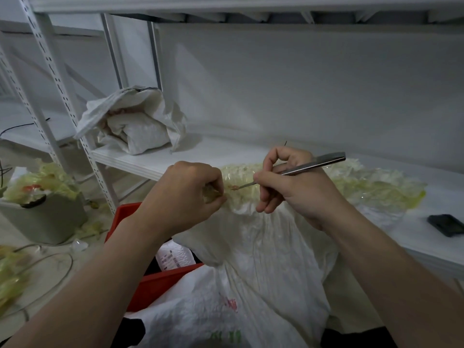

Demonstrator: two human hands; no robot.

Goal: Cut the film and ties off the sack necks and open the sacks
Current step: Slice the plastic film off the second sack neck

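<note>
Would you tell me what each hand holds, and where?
Right hand grips the metal knife low on its handle; left hand pinches film at the sack neck.

**Sack neck at the shelf edge, between two hands**

The white woven plastic sack [263,259] is stood in the foreground, with its film-wrapped neck [241,183] at the front edge of the white metal shelf [200,153]. The neck is pinched from the left by the left hand [185,194]. It is met from the right by the tip of the slim silver metal knife [311,164], held in the right hand [293,189]. The red plastic crate [150,280] is set left of the sack, with the grey plastic bin [47,219] farther left on the floor. On the shelf, an opened white sack [133,121] is placed at back left, a heap of clear crumpled film [376,187] behind the right hand, and a small black flat device [445,224] at far right.
</note>
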